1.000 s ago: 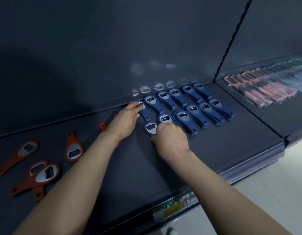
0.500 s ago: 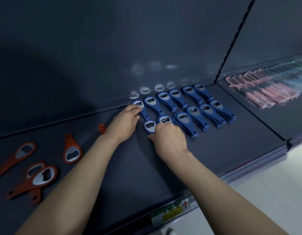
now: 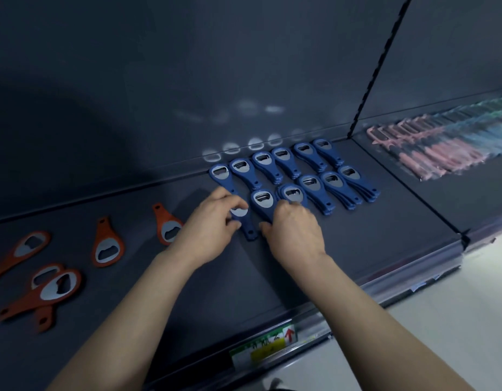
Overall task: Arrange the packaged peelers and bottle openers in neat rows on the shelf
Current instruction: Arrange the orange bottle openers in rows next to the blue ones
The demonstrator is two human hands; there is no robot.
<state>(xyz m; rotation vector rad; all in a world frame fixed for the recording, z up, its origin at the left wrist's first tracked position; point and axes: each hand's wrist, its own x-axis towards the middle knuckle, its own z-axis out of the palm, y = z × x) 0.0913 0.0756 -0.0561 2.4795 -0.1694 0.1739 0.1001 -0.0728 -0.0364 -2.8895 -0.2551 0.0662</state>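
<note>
Dark shelf (image 3: 371,235) holding blue bottle openers (image 3: 309,167) in two rows, orange bottle openers (image 3: 107,246) scattered left, packaged peelers (image 3: 430,153) in the right bay, left hand (image 3: 213,230) pinching the leftmost front-row opener (image 3: 248,231), right hand (image 3: 296,235) curled around its neighbour (image 3: 261,200)

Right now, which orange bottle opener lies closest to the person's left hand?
The orange plastic bottle opener just left of the left hand, almost touching it; the other orange openers lie farther left.
</note>
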